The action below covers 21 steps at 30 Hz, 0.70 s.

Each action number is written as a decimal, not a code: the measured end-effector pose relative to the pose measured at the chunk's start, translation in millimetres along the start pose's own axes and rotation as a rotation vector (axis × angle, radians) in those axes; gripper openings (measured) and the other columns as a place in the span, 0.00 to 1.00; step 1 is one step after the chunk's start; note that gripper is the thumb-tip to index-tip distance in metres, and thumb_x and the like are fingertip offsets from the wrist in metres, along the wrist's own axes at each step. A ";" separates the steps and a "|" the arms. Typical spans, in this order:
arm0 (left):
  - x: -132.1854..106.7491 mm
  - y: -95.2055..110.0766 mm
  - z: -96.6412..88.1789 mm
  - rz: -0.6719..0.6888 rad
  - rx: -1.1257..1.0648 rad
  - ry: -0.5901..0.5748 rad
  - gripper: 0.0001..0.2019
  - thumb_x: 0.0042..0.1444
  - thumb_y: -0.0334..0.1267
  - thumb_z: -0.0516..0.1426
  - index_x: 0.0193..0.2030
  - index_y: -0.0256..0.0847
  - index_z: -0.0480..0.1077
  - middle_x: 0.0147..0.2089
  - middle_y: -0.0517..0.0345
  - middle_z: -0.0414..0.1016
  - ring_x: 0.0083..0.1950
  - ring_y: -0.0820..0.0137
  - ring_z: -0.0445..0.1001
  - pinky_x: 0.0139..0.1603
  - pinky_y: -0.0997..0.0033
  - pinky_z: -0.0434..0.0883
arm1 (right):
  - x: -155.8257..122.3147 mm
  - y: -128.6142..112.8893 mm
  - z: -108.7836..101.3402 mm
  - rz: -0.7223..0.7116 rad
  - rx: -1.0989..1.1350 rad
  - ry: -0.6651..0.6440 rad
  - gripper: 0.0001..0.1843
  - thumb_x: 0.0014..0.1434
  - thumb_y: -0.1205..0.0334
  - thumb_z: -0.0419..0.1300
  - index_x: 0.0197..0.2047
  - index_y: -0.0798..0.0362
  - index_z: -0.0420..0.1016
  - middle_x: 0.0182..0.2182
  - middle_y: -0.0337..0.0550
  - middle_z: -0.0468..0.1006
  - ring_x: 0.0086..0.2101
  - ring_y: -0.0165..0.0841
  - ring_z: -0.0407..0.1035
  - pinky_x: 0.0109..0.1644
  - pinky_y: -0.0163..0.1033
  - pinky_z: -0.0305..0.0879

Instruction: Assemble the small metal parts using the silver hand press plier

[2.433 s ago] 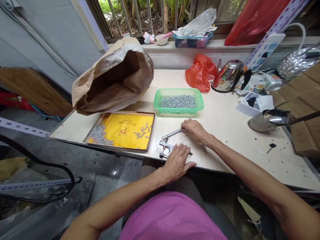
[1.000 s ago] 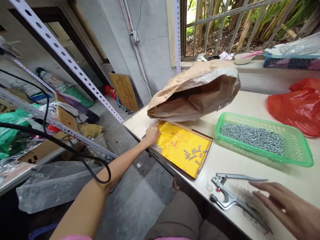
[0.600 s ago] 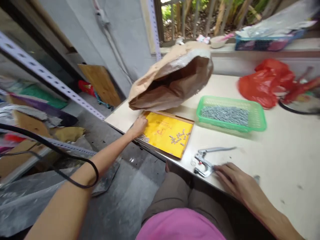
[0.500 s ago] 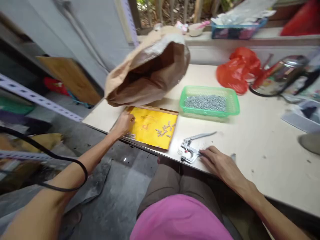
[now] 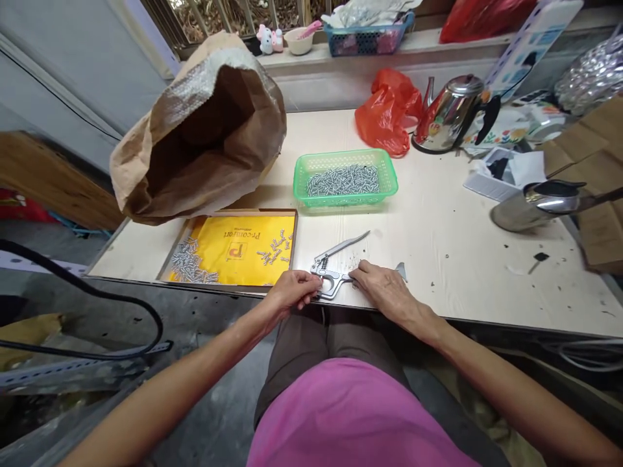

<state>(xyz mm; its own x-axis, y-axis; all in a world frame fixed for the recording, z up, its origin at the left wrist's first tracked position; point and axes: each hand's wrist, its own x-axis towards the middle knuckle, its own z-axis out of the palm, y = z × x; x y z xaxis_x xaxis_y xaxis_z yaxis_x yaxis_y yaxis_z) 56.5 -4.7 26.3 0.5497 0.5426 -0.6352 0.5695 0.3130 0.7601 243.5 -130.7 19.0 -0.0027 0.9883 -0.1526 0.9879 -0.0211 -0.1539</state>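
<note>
Snap-fastener pliers [image 5: 335,280] lie on the table near its front edge, one long handle raised towards the back. My right hand [image 5: 387,288] is closed around their lower handle. At the jaw end, my left hand [image 5: 298,288] is closed in a pinch against the pliers' head; whatever is between its fingertips is too small to make out. Left of the pliers sits a shallow tray [image 5: 293,259] with a yellow printed lining [image 5: 238,250]. Small silvery metal pieces [image 5: 189,264] are heaped at its left end, and several more lie scattered at its right end.
Behind the pliers stands a green plastic basket [image 5: 345,202] of similar metal pieces. A large open paper bag [image 5: 204,149] leans over the tray. Further back are a red plastic bag [image 5: 387,113] and a steel kettle [image 5: 448,117]; a metal jug [image 5: 530,207] stands right.
My left hand has moved right, from the tray's left end to the pliers' jaw. My right hand still holds the pliers. The view has turned to the right.
</note>
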 end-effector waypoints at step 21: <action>14.0 16.9 9.6 -0.291 0.216 -0.040 0.14 0.47 0.40 0.63 0.19 0.36 0.66 0.13 0.66 0.64 0.13 0.81 0.59 0.16 0.80 0.56 | 1.2 16.0 -6.6 -0.074 0.015 0.016 0.13 0.64 0.72 0.47 0.42 0.54 0.72 0.39 0.47 0.72 0.36 0.33 0.65 0.35 0.38 0.53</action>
<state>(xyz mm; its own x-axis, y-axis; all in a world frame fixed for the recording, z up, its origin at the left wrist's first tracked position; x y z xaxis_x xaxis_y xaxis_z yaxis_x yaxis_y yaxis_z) 79.7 0.7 28.9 0.3667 0.4224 -0.8289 0.8193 0.2754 0.5028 260.3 -128.8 22.8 -0.0725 0.9895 -0.1248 0.9827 0.0495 -0.1787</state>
